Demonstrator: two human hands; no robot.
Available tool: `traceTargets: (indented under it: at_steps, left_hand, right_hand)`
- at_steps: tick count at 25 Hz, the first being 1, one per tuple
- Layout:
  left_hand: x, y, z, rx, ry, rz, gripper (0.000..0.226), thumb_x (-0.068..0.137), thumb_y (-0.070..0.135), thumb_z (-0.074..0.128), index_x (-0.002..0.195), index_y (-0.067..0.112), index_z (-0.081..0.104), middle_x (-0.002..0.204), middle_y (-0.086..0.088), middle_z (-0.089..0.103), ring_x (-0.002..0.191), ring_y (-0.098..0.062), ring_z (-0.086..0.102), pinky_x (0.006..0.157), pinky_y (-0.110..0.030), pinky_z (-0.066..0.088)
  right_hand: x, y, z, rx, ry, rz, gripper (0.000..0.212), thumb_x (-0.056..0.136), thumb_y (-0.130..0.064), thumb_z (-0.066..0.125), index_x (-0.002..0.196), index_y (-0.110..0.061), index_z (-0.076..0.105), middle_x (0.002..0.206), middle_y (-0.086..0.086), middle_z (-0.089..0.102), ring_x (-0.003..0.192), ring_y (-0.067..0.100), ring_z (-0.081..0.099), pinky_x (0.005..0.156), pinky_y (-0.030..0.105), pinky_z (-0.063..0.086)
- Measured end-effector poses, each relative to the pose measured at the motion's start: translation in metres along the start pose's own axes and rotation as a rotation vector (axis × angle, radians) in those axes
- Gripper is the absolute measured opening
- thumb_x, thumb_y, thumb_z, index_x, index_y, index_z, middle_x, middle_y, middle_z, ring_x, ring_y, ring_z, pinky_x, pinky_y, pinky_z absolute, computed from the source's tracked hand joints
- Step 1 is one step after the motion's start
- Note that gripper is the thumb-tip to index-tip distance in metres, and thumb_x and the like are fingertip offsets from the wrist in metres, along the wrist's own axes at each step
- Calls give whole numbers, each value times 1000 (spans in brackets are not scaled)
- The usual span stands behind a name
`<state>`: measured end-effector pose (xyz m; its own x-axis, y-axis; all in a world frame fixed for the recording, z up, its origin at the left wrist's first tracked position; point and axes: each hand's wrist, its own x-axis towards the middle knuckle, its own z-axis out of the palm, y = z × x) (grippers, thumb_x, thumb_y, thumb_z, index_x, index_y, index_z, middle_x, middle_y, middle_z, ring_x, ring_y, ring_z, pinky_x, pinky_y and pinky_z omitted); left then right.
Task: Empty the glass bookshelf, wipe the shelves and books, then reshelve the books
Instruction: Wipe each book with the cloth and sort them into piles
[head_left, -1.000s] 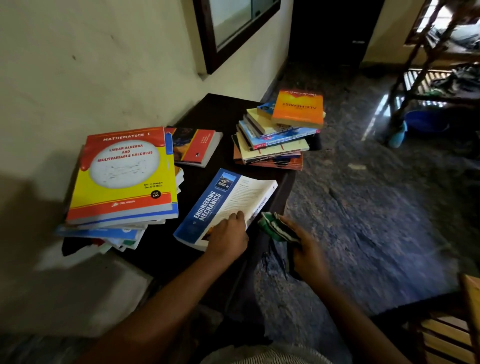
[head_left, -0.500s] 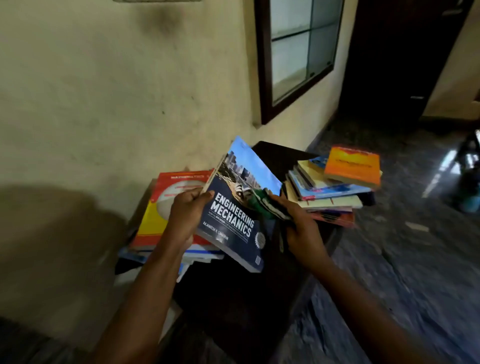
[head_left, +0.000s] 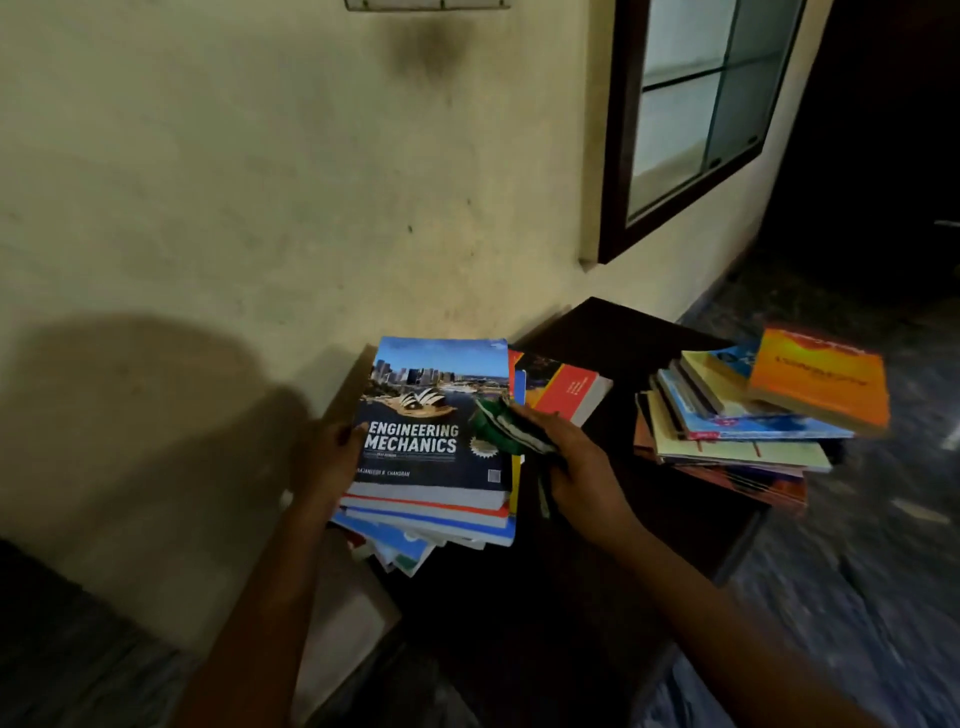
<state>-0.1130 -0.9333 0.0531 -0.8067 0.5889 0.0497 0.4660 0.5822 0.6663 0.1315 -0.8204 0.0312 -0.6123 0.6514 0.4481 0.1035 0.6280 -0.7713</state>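
DESK: What sits at lower centre of the frame?

OPERATOR: I see a thick dark-blue paperback textbook, titled Engineering Mechanics. It lies flat and cover up on a pile of soft-cover books at the left end of a dark wooden table. The left hand grips its spine edge with the thumb on the cover; the other fingers are hidden behind the edge. The right hand is closed round a bunched green cloth at the book's right edge.

DESK: How will it handle?

OPERATOR: I judge it heavy for a paperback. The glossy cover may slide on the pile beneath, and the book would flop if lifted by a corner. I'd take it at the spine, or with a hand on each long edge.

DESK: And around it?

OPERATOR: A red-and-orange book lies just beyond the right hand. At right of frame is a splayed second pile topped by an orange book, and it looks liable to slip. I see no books behind the panes of the dark-framed glass bookshelf at upper right, so I reckon reshelving has not begun.
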Motion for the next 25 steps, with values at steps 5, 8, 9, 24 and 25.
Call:
traceTargets:
  at_steps: [5, 8, 9, 24, 25]
  left_hand:
    - [-83, 35, 7, -447, -39, 217, 25, 91, 23, 57, 115, 26, 60, 120, -3, 61, 111, -19, 58, 95, -36, 46]
    - [-122, 79, 43, -916, -416, 23, 20, 94, 16, 49, 110, 20, 61, 113, 0, 65, 106, -12, 60, 90, -26, 49]
    - [-125, 92, 62, -984, -520, -58, 22, 97, 16, 46, 114, 16, 59, 114, -2, 64, 107, -15, 60, 89, -26, 49]
    - [29, 121, 293, -1411, -302, -855, 45, 97, 37, 42, 138, 17, 38, 133, -6, 47, 121, -20, 48, 96, -29, 38]
    - [35, 121, 296, -1376, -306, -901, 44, 96, 38, 44, 135, 17, 40, 120, -3, 51, 108, -16, 52, 94, -27, 38]
  right_hand:
    - [-24, 12, -9, 48, 84, 100, 66, 78, 12, 45, 124, -36, 45, 127, -11, 51, 119, -1, 46, 100, 7, 32]
    - [-49, 24, -33, 5, 170, 215, 66, 78, 18, 46, 128, -25, 49, 128, -12, 51, 119, -2, 45, 101, 7, 32]
    - [-59, 30, -42, -4, 212, 261, 66, 79, 19, 46, 127, -27, 50, 127, -13, 51, 118, -3, 45, 99, 5, 32]
    - [-135, 70, -80, -137, 420, 533, 49, 87, -2, 48, 125, -33, 51, 127, -7, 57, 115, 8, 54, 95, 16, 41]
    - [-134, 72, -79, -120, 417, 543, 50, 87, 1, 49, 125, -32, 52, 128, -8, 57, 116, 8, 54, 97, 17, 41]
